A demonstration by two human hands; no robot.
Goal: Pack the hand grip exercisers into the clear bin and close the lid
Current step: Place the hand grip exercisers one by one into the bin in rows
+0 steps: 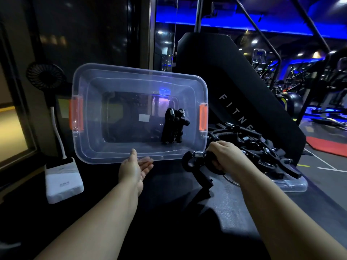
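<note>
A gym: exercise machines (260, 57) fill the background.

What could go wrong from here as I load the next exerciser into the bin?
1. The clear bin is tipped toward the camera, and the left-hand grip supports only its lower rim with open fingers. It could slip.
2. The two exercisers inside may tumble out when the held exerciser in the right-hand grip goes in.
3. The pile lies on the lid; freeing the lid could scatter it.

Dark gym (319, 76) — blue ceiling light (234, 25), grey floor (323, 162).
</note>
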